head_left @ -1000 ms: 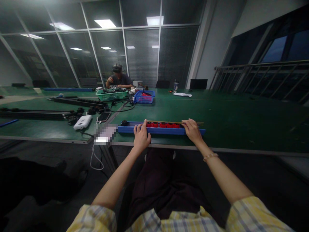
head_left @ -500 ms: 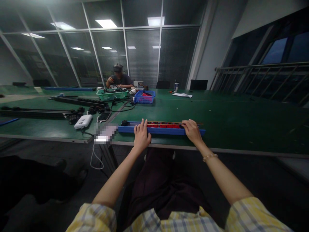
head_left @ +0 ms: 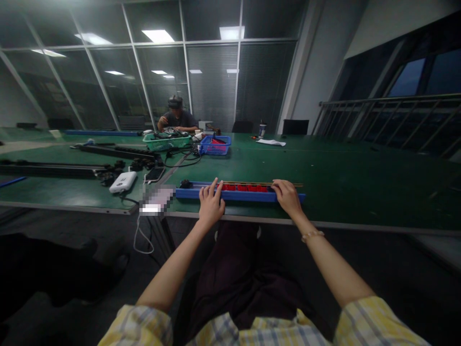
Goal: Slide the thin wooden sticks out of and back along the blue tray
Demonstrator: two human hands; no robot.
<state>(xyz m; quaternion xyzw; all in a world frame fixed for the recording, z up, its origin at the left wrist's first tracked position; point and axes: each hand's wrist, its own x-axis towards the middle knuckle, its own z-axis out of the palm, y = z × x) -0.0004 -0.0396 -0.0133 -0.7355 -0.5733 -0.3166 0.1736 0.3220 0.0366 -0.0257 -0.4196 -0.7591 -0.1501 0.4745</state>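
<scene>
Resting both hands on the long blue plastic channel strip (head_left: 240,194), the person works at the near edge of the green-topped worktop (head_left: 342,178). The strip lies flat, lengthwise along that edge, which puts both of its ends within reach of either arm. The left hand (head_left: 211,204) sits palm-down on the strip's left portion, fingers spread, the index finger extended onto the first of the row of red plastic blocks (head_left: 245,187) seated in the channel. The right hand (head_left: 287,196) covers the strip near its right end, fingers curled together over the edge, judged to be steadying it. A thin brass-coloured rod (head_left: 266,183) runs along the far side of the blocks. A small black part (head_left: 185,183) lies at the strip's left end.

Against the frame half a second ago, the left index finger has stretched further out toward the red blocks; the right hand and the strip hold the same position.

Elsewhere: a white power bank (head_left: 123,182), a green mesh basket (head_left: 166,141), a blue mesh basket (head_left: 215,144), and a seated person (head_left: 176,117) at the far side.
</scene>
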